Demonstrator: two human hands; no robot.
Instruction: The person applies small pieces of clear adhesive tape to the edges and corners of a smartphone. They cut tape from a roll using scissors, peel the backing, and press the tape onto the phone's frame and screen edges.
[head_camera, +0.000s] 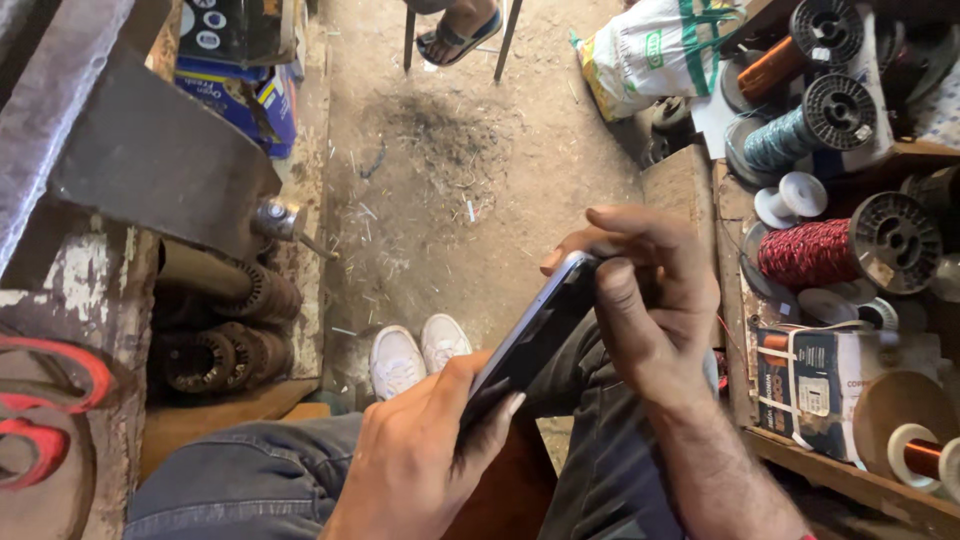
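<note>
Between our knees, above the dirt floor (450, 180), we hold a phone (530, 340) tilted on its long edge, screen side turned away from the camera. Open ground runs ahead of us, a dusty strip scattered with fine wire clippings, up to a sandalled foot (460, 35) between chair legs at the far edge. To our left the strip is hemmed by a worn metal bench (130, 150) with rusty ribbed motor cores (225, 330) stacked beneath it. To our right a wooden shelf (730, 200) crowds close, its edge just beside our right hand.

On that shelf lie plastic spools: one wound with red wire (815, 250), one with teal wire (790, 135), one with copper wire (775, 65), and a printed carton (810, 385) near the front corner. A white sack (650, 50) slumps behind them. The phone is slim, dark and glossy with a pale rim.

Our left hand (420, 460) grips the phone's lower end, fingers wrapped beneath and thumb along the near side. Our right hand (650, 310) clasps the upper end, fingers curled over the top, thumb pressed flat on its face. White shoes (420, 350) rest on the ground below, and blue jeans (250, 480) cover our thighs.
</note>
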